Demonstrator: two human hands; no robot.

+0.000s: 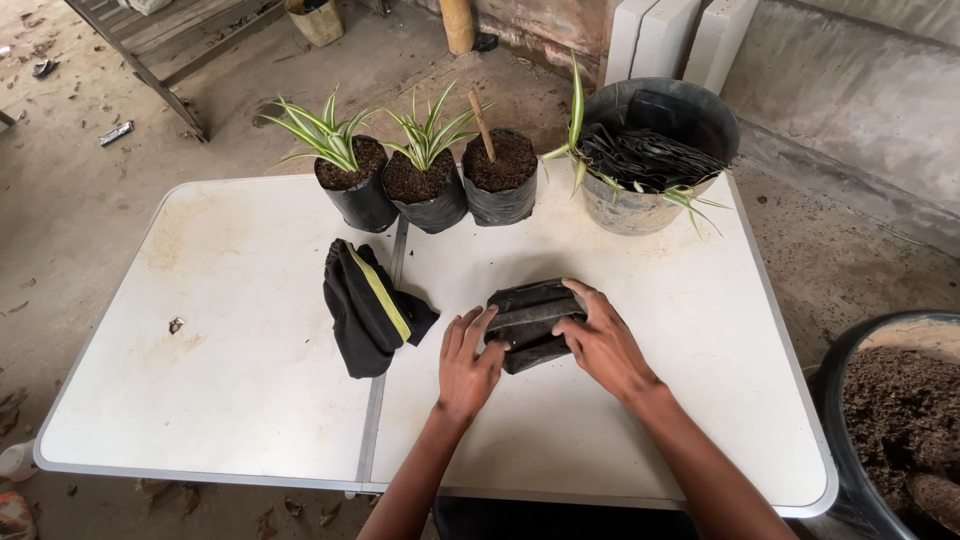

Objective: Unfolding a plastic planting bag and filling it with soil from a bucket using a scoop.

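A crumpled black plastic grow bag (pixel 527 315) lies on the white folding table (pixel 230 370), near its middle. My left hand (pixel 468 365) grips its left side with the fingers curled over the edge. My right hand (pixel 600 340) holds its right side and top. Both forearms reach in from the lower edge of the view.
Three black bags filled with soil stand at the table's far edge: two with striped green plants (pixel 345 170) (pixel 428 165), one with a stick (pixel 500 175). A grey bucket (pixel 650 150) holds black bags and a plant. A black cloth with a yellow stripe (pixel 368 305) lies left. A tub of soil (pixel 900 420) stands at the right.
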